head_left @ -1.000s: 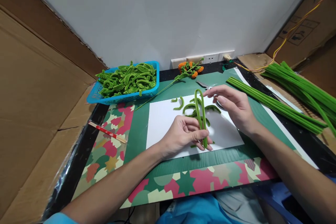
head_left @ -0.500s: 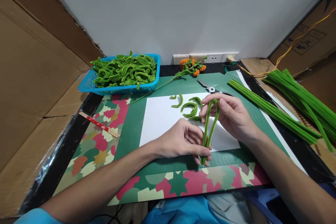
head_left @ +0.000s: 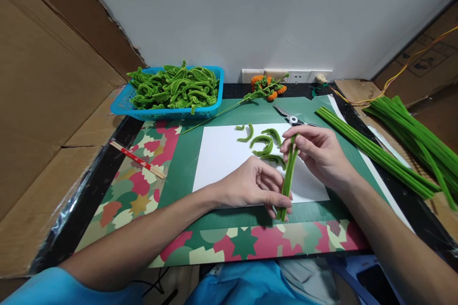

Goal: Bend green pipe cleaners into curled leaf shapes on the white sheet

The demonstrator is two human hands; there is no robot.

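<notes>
The loop in the fuzzy green stem (head_left: 288, 178) has just narrowed — its strands now lie side by side, so the fold looks further along. Left hand (head_left: 263, 185) grips the lower end, right hand (head_left: 319, 150) pinches the bend, fingers closed on both — all above the white sheet's (head_left: 218, 171) near edge

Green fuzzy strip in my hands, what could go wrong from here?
The green strip could slip or splay if the left hand loosens near its lower ends. The right hand might brush the scissors, which lie just beyond it. Curled pieces lie close by on the white paper and could get knocked.
</notes>
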